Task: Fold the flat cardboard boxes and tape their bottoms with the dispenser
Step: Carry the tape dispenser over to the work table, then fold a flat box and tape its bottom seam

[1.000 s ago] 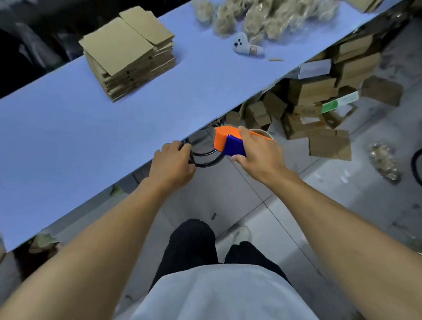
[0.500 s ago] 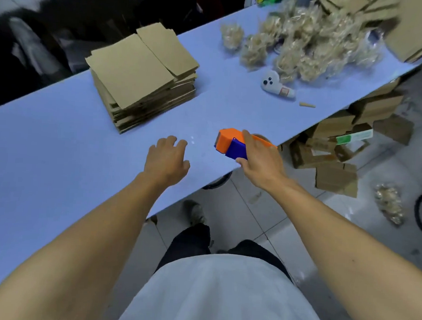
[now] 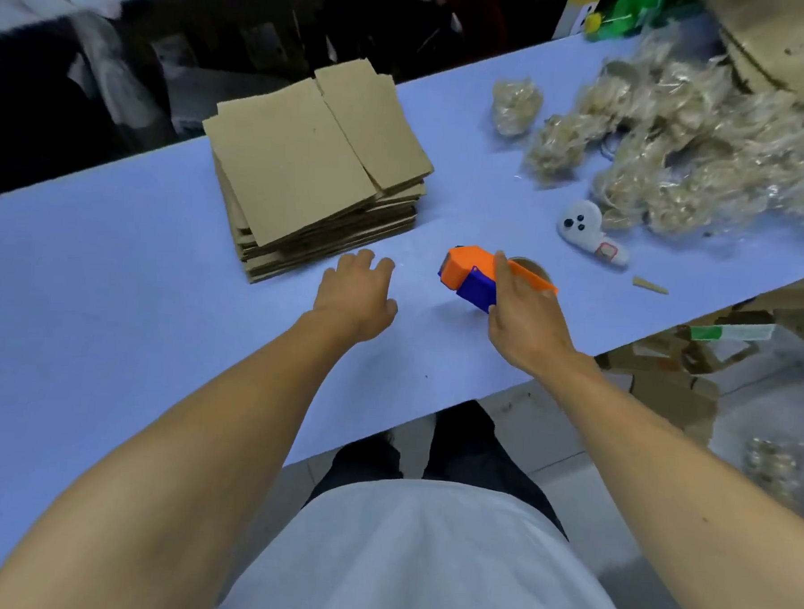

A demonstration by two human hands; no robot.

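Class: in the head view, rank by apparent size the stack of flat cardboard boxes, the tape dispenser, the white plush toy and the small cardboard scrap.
1. Stack of flat cardboard boxes
2. Tape dispenser
3. White plush toy, slightly smaller than the dispenser
4. Cardboard scrap

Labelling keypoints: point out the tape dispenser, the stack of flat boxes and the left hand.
tape dispenser (image 3: 469,268), head view, orange top of the body.
stack of flat cardboard boxes (image 3: 296,159), head view, face of the top sheet.
left hand (image 3: 354,297), head view, back of the hand.
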